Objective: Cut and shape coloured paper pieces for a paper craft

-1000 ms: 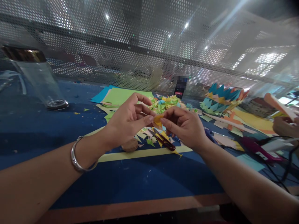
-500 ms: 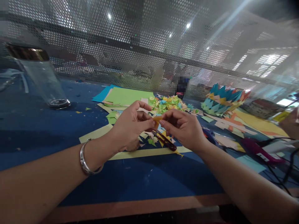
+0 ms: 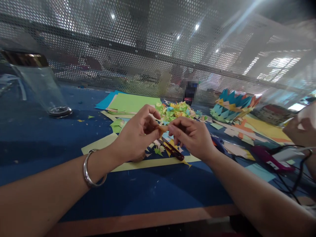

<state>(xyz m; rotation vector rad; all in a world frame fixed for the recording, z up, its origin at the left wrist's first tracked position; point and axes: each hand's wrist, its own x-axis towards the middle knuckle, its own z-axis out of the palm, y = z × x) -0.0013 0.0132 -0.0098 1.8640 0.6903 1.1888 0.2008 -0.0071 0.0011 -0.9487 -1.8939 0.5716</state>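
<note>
The left hand [image 3: 138, 135] and the right hand [image 3: 195, 135] meet above the blue desk [image 3: 153, 194], thumbs and fingers pinched on a small orange-yellow paper piece [image 3: 163, 128] between them, the left at one end, the right at the other. Beneath them, a dark red-handled tool [image 3: 176, 154] lies among paper scraps [image 3: 158, 151]. Beyond sits a heap of small folded papers [image 3: 181, 110], with light green sheets [image 3: 138, 102] to its left and a spiky paper ring [image 3: 233, 106] to its right.
</note>
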